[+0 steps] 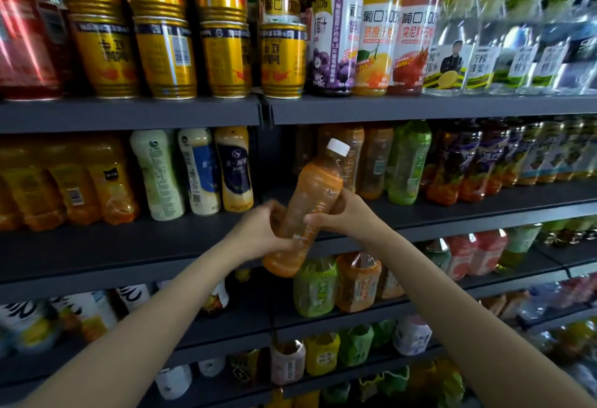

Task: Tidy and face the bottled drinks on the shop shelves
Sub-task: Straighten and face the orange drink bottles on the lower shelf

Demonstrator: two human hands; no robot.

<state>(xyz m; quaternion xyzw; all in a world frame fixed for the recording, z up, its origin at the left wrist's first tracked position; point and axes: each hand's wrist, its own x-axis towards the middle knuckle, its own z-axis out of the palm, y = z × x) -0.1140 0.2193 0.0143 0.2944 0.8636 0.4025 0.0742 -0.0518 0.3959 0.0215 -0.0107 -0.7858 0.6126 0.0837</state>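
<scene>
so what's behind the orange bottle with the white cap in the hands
Behind the orange white-capped bottle, amber tea bottles stand on the dark grey shelf. Their lower parts are covered by it and the right hand.

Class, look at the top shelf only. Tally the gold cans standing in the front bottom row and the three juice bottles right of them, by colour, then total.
Gold cans: 4
Purple grape juice bottle: 1
Orange juice bottle: 1
Red juice bottle: 1
Total: 7
</scene>
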